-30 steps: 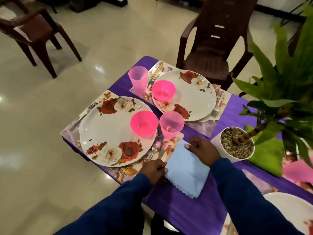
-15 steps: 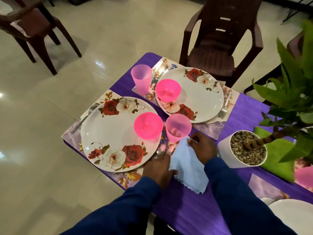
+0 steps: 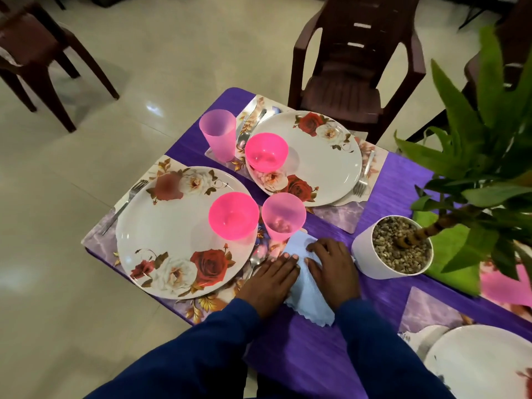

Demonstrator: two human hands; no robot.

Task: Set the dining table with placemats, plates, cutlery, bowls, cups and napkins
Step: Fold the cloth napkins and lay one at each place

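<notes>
Both hands flat on the pale blue napkin (image 3: 309, 286), fingers straight, pressing not gripping: left hand (image 3: 269, 282) on its left edge, right hand (image 3: 334, 269) over its far-right part, the two close together w/ a strip of cloth showing between them. Napkin lies on the purple surface (image 3: 302, 349) just right of the near plate (image 3: 184, 231), its far corner tucked up beside the near cup (image 3: 283, 216); scalloped near edge pokes out toward the person. Long axis runs roughly away from the person, slightly slanted to the left at the far end, so approx. parallel to the spoon (image 3: 257, 256) next to the plate. Looks like the smoothing/placing step for this setting: near bowl (image 3: 233, 216) and fork (image 3: 123, 205) are already down, and the far setting lacks a napkin as far as I can see. Next move prob. just lifting both hands straight up; cloth is light, so any drag would skew it. Right hand sits nearer the white plant pot (image 3: 393, 246), left nearer the plate rim.
</notes>
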